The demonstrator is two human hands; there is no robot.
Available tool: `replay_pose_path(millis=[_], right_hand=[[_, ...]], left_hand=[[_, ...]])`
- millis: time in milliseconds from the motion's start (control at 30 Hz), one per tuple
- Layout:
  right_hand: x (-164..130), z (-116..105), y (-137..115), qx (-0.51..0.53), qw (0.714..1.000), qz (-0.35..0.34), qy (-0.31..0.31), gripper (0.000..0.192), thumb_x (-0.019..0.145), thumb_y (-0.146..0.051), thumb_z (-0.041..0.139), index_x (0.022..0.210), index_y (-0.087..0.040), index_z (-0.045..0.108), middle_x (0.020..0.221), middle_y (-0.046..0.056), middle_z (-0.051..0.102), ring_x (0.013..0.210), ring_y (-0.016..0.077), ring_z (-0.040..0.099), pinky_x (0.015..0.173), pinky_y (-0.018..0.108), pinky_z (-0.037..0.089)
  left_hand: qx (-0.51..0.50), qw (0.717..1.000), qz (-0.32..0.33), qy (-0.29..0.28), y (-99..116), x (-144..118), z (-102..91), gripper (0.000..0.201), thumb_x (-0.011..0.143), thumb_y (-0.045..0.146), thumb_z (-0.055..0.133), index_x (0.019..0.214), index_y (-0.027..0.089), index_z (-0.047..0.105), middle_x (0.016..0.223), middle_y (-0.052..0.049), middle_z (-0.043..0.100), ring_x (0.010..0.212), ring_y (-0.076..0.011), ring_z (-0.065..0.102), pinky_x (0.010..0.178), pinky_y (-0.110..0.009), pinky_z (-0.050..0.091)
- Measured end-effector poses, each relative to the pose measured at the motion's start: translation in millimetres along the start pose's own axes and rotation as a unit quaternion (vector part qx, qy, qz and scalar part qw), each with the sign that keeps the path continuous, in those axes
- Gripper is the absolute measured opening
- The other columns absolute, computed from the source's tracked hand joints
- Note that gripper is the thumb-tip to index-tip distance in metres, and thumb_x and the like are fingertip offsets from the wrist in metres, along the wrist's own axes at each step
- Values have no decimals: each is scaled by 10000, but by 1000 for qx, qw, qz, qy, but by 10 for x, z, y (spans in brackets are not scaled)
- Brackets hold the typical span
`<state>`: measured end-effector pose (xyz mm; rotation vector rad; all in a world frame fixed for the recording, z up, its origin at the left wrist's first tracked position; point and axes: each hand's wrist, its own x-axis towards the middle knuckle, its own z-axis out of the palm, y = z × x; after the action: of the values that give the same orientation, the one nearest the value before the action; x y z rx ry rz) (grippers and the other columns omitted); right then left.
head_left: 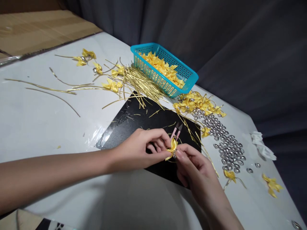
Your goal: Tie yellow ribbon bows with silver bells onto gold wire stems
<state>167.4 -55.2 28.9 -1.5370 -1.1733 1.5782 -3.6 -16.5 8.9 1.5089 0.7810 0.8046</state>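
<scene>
My left hand (144, 148) pinches a yellow ribbon bow (173, 146) between thumb and fingers, above a black mat (124, 124). From the other side, my right hand (195, 166) grips a small silver bead (174, 154) at the bow's centre with thumb and index finger. Part of the bead is covered by the fingertips. Just beyond the bow lie thread snips (176, 130) with pink handles, blades pointing away. Scraps of gold wire (157, 112) are scattered on the mat.
A turquoise basket (189, 83) of yellow bows stands at the back, beside a bundle of gold wires (141, 83). Silver beads (230, 150) spread along the right, near a pile of finished-looking bows (199, 103). Crumpled white paper (262, 145) lies at the right edge; cardboard (45, 28) sits back left.
</scene>
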Motion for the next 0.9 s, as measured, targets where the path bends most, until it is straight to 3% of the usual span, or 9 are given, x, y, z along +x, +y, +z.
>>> replay_pose_path(millis=[300, 600, 767, 900], right_hand=[[16, 4, 10, -17, 1000, -14, 1, 355, 777, -513, 608, 789, -162, 555, 546, -60, 350, 369, 15, 243, 335, 140, 205], [7, 11, 1, -24, 999, -22, -10, 348, 785, -510, 601, 778, -167, 544, 548, -57, 357, 370, 16, 258, 340, 136, 216], [16, 6, 13, -22, 999, -30, -5, 351, 781, -512, 604, 767, -166, 546, 507, -65, 326, 358, 20, 244, 327, 136, 208], [24, 27, 22, -20, 999, -32, 0, 353, 773, -517, 608, 779, -169, 555, 524, -63, 346, 357, 19, 251, 322, 137, 223]], left_hand=[[210, 965, 160, 8, -45, -38, -30, 148, 880, 229, 492, 901, 190, 633, 809, -4, 699, 712, -93, 620, 661, -173, 435], [304, 937, 167, -52, -14, 1, -50, 199, 922, 241, 393, 894, 157, 572, 810, -35, 658, 736, -139, 596, 665, -224, 423], [298, 932, 204, -28, 9, -3, -67, 216, 920, 205, 382, 924, 152, 592, 840, -47, 679, 756, -135, 601, 703, -219, 427], [289, 941, 177, -28, 6, -18, -59, 192, 899, 206, 411, 882, 172, 599, 786, -21, 676, 704, -118, 594, 674, -204, 427]])
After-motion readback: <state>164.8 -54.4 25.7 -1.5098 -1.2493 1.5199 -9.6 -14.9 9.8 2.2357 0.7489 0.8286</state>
